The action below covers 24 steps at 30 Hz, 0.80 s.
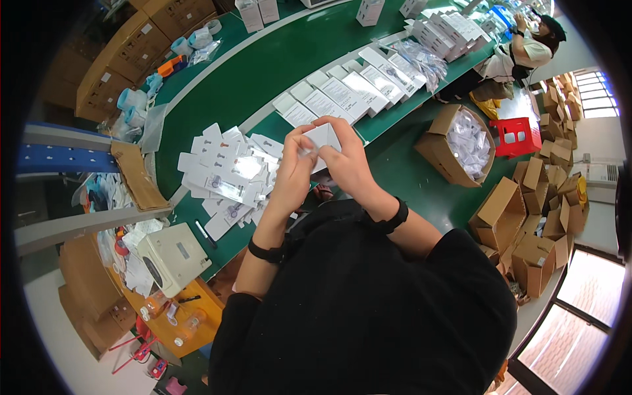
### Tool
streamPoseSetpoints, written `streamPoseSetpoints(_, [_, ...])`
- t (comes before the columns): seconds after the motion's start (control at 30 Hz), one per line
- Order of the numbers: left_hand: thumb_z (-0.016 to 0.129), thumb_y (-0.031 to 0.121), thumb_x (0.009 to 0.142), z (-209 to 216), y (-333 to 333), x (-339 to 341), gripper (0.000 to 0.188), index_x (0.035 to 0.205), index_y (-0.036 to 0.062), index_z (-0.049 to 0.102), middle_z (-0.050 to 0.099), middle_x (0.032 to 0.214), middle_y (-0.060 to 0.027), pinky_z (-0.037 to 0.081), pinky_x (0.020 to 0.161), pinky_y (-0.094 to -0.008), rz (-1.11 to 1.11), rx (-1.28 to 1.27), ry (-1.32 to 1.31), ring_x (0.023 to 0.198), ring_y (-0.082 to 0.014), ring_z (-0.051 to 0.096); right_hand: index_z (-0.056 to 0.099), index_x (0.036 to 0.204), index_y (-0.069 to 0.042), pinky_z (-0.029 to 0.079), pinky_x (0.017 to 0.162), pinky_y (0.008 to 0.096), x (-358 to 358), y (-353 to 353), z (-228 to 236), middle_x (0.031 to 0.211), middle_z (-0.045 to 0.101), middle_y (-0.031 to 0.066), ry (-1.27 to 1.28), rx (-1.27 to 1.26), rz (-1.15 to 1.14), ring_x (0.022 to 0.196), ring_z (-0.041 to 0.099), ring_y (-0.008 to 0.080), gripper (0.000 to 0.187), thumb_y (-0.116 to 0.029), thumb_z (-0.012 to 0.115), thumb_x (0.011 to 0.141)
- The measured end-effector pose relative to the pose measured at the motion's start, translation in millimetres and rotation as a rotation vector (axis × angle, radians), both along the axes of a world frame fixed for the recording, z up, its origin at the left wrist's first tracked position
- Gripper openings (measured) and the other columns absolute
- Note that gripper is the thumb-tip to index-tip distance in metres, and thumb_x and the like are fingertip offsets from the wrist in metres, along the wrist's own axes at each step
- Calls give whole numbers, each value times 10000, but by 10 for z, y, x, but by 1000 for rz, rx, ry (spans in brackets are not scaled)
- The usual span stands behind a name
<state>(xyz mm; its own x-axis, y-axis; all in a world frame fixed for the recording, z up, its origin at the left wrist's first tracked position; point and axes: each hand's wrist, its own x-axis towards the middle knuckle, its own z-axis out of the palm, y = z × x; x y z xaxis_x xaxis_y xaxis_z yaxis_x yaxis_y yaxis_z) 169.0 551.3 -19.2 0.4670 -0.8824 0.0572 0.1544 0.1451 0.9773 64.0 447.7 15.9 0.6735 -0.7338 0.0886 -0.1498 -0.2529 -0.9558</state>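
Note:
Both my hands are raised in front of my chest at the edge of the green worktable [217, 79], closed on one small white carton [323, 136]. The fingers of my left hand [294, 164] wrap its left side. My right hand [347, 157] grips the other side, with the thumb pressed on the near face. A pale panel of the carton shows between the fingers; its lower part is hidden. Left of my hands lies a loose pile of flat, printed white carton blanks [227, 174]. Just beyond them stands a row of folded white cartons [336, 95].
Clear plastic bags [424, 62] lie past the carton row. A cardboard box [454, 148] of bagged items stands right of the table. Several open cardboard boxes [500, 207] sit farther right. A beige machine [172, 258] and a marker [205, 234] lie lower left. Another person [526, 52] works far right.

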Motion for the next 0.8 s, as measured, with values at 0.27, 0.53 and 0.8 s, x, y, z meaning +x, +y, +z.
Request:
streamPoseSetpoints(0.27, [721, 248, 914, -383, 260, 104, 659, 1501, 90, 465, 419, 1587, -186, 260, 1232, -532, 188, 27, -862, 1495, -349, 379, 561, 1297, -12, 504, 972, 368, -132, -130, 91, 1173, 643, 158, 184, -123, 161, 1096, 641, 287, 576, -158, 746, 771])
streamPoseSetpoints(0.53, [809, 445, 815, -1853, 863, 456, 862, 1539, 119, 473, 359, 1625, -238, 177, 1217, -678, 569, 828, -1085, 1522, -454, 290, 593, 1259, -43, 522, 1000, 467, -524, -2813, -1184, 1313, 576, 242, 124, -860, -222, 1226, 577, 437, 590, -224, 840, 754])
streamPoseSetpoints(0.8, [804, 437, 839, -2092, 1186, 539, 936, 1574, 38, 386, 356, 1600, -298, 279, 1220, -581, 577, 995, -1057, 1494, -497, 308, 663, 1155, -28, 432, 1068, 549, -614, -2880, -1502, 1375, 584, 258, 376, -936, -95, 1324, 512, 454, 383, -200, 767, 829])
